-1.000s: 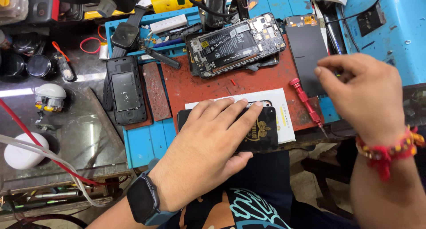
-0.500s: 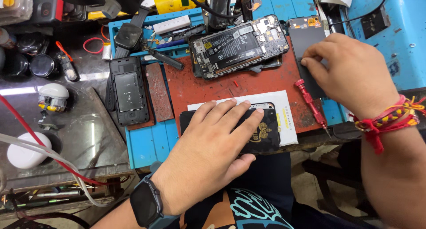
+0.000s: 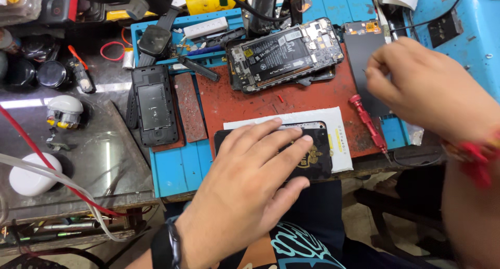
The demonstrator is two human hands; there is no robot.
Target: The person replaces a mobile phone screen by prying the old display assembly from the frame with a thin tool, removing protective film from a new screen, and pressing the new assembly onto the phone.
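Under the left hand point(image 3: 250, 188) lies a glossy black phone back cover point(image 3: 315, 157) bearing a gold emblem, on white paper point(image 3: 338, 138). Near the right hand point(image 3: 422, 89), a red-handled screwdriver point(image 3: 367, 120) rests on a rust-red mat point(image 3: 234, 102) edged in blue.

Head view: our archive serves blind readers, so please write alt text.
A person's left hand presses flat on a black phone case on a red work mat. The right hand hovers over a dark grey screen panel, beside a red-handled screwdriver and an opened phone.
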